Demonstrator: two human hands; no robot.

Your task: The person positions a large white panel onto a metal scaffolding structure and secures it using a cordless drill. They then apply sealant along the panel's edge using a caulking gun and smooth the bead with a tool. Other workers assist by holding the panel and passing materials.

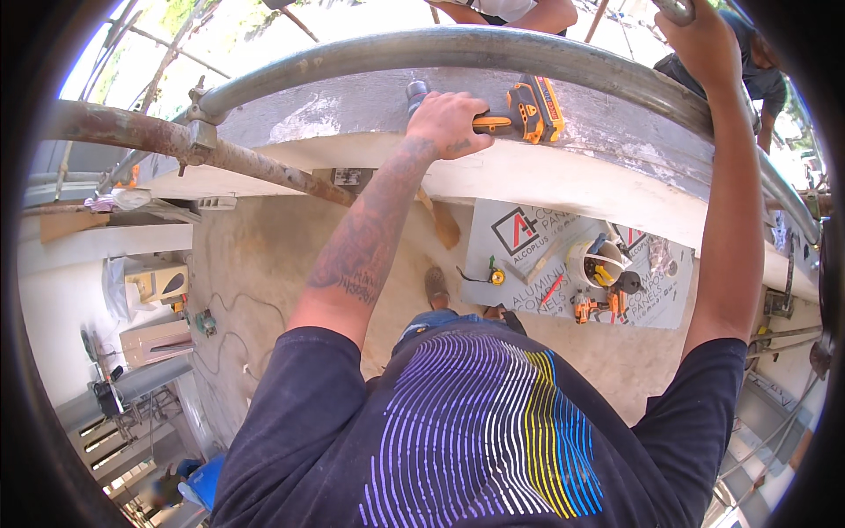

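My left hand is closed round a yellow and black cordless drill, which lies on its side on a grey concrete ledge. The drill's chuck points away to the left of my knuckles, and its battery end sits to the right. High at the far right, my raised right hand grips a grey metal tube, cut off by the picture's edge. A scaffold pipe curves along the ledge just beyond the drill.
A rusty pipe joins a clamp at left. Below, a printed grey panel carries a white bucket of tools, a tape measure and orange power tools. Cables trail on the floor. Two people are beyond the pipe.
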